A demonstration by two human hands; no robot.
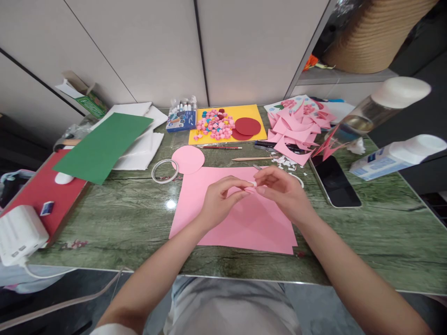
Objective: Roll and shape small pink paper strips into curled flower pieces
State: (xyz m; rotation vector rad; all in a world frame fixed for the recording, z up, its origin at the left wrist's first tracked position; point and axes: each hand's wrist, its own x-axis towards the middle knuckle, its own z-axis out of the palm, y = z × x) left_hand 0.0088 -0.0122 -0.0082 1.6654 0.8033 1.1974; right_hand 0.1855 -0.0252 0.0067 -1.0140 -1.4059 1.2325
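Note:
My left hand pinches a small pink paper piece between thumb and fingertips. My right hand meets it there, its fingertips closed around the same piece, where a small white bit shows. Whether that white bit is tape I cannot tell. Both hands are above pink paper sheets lying on the table. Behind my left hand lie a pink paper circle and a roll of tape. Small white scraps and a pencil lie beyond my right hand.
Rolled pink pieces and dark red circles lie on yellow paper. Pink offcuts are heaped at the back right, near a phone and bottles. Green paper and a white charger are at left.

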